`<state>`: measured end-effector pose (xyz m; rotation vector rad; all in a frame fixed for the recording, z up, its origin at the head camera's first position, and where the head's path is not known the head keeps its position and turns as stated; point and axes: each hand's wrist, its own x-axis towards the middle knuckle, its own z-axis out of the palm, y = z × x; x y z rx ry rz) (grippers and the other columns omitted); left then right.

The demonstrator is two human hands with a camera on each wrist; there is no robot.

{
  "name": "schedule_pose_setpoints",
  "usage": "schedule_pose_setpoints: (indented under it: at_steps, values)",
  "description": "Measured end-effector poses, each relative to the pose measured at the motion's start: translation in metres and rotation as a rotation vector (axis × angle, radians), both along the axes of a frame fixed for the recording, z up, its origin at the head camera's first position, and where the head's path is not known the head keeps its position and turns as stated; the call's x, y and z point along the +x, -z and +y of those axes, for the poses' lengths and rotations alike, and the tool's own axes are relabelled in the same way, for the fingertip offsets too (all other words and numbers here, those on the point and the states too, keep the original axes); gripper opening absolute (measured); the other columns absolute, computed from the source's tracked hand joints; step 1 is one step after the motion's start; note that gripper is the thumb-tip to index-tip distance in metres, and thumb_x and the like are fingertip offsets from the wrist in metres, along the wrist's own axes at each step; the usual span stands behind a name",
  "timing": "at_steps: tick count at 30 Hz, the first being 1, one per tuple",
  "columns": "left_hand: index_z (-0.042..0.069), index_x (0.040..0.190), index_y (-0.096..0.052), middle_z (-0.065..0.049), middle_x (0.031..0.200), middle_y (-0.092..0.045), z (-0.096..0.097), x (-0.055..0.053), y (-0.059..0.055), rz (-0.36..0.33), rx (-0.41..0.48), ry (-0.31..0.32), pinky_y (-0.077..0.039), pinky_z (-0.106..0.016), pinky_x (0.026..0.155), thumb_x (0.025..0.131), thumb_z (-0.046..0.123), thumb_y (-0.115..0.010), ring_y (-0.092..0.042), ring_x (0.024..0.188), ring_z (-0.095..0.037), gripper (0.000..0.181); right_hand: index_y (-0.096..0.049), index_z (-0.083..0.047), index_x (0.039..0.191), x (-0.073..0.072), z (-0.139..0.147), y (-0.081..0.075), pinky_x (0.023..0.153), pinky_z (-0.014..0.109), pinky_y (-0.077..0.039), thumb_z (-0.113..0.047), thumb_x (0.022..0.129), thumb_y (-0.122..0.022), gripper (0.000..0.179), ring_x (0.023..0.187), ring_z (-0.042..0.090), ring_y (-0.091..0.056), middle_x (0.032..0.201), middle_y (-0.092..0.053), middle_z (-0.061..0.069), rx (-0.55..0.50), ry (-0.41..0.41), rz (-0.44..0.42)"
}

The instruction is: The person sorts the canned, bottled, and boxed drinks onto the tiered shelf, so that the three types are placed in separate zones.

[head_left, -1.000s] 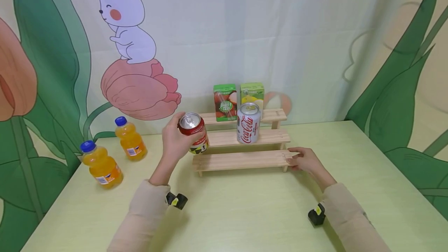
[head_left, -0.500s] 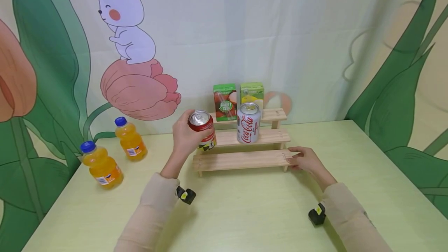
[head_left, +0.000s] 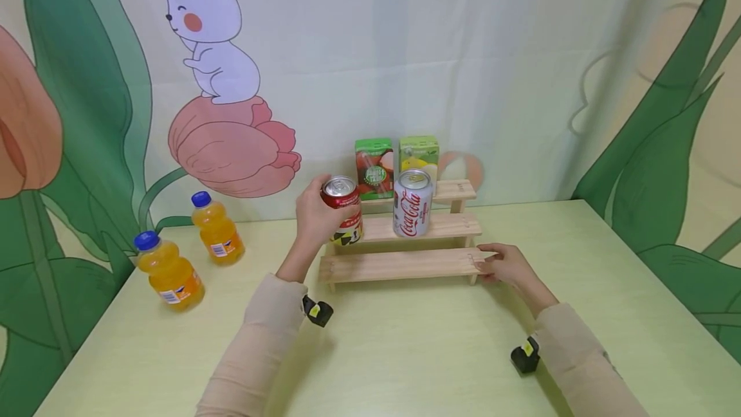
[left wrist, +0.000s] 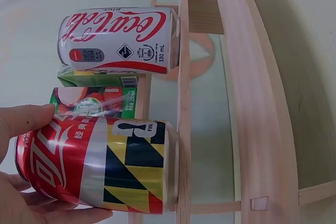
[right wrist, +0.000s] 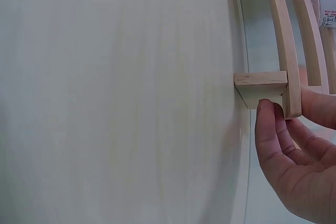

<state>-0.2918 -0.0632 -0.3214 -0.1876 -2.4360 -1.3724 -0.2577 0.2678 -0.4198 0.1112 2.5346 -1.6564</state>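
Note:
My left hand grips a red soda can with a black-and-yellow checked lower part, thumb and fingers round its upper body. In the left wrist view the base of this soda can is right at the middle step of the wooden shelf, at its left end. To the right on that step stands a white Coca-Cola can. With thumb and fingertips, my right hand pinches the right end of the lowest step; the right wrist view shows the fingers under the board.
Two juice boxes, one green and red, one light green, stand on the top step. Two orange drink bottles with blue caps, a nearer one and a farther one, stand on the table at left. A printed curtain hangs behind.
My left hand has carried the red soda can right and slightly back, from beside the shelf to the left end of the middle step. The right hand keeps its place on the lowest step.

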Motion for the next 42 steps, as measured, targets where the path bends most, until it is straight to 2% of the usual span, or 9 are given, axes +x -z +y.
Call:
schedule_pose_setpoints:
  at_steps: [6,12,18,26,33,42]
  values:
    - [0.000,0.131,-0.040,-0.017,0.124,-0.050,0.002,-0.004,-0.001,-0.020,0.006,0.020,-0.047,-0.042,0.088,0.072,0.016,-0.077,-0.050,0.111,-0.031,0.071,-0.040,0.018,0.125,0.001,0.001,0.001,0.061,0.032,-0.054,0.003,0.084,-0.059,0.048,0.065,0.013,-0.060,0.091,-0.059,0.022,-0.011,-0.007,0.009]
    - [0.003,0.134,-0.037,-0.016,0.128,-0.048,0.003,-0.009,-0.001,-0.042,0.001,0.038,-0.045,-0.042,0.090,0.074,0.015,-0.076,-0.048,0.114,-0.030,0.072,-0.039,0.017,0.126,0.001,0.000,0.000,0.062,0.032,-0.054,0.002,0.084,-0.059,0.048,0.067,0.013,-0.060,0.094,-0.059,0.026,-0.009,-0.010,0.008]
    - [0.002,0.134,-0.035,-0.017,0.127,-0.046,0.000,-0.009,0.000,-0.017,-0.010,0.064,-0.044,-0.043,0.091,0.074,0.016,-0.076,-0.047,0.115,-0.030,0.074,-0.039,0.016,0.127,0.002,-0.001,-0.002,0.062,0.032,-0.054,0.001,0.085,-0.057,0.048,0.067,0.014,-0.061,0.095,-0.059,0.025,0.000,-0.013,0.008]
    - [0.001,0.134,-0.036,-0.017,0.125,-0.046,-0.011,-0.004,0.007,0.016,0.028,0.125,-0.044,-0.046,0.089,0.074,0.013,-0.075,-0.045,0.113,-0.032,0.073,-0.039,0.016,0.127,0.001,0.001,0.001,0.062,0.032,-0.054,0.001,0.085,-0.058,0.048,0.067,0.014,-0.062,0.092,-0.061,0.023,-0.012,-0.007,0.012]
    - [0.001,0.133,-0.037,-0.018,0.125,-0.048,-0.018,0.004,0.012,0.010,0.027,0.120,-0.044,-0.044,0.090,0.077,0.014,-0.073,-0.048,0.110,-0.032,0.068,-0.038,0.016,0.127,0.001,0.000,0.000,0.064,0.033,-0.054,0.001,0.086,-0.057,0.048,0.068,0.016,-0.062,0.098,-0.058,0.029,0.015,-0.011,0.007]
    - [-0.003,0.128,-0.042,-0.022,0.120,-0.050,-0.026,0.013,0.019,0.062,0.032,0.097,-0.045,-0.044,0.088,0.075,0.010,-0.073,-0.052,0.107,-0.037,0.062,-0.037,0.015,0.128,0.001,0.000,0.001,0.064,0.033,-0.055,0.000,0.086,-0.057,0.049,0.069,0.016,-0.063,0.098,-0.059,0.028,0.005,-0.018,0.000]
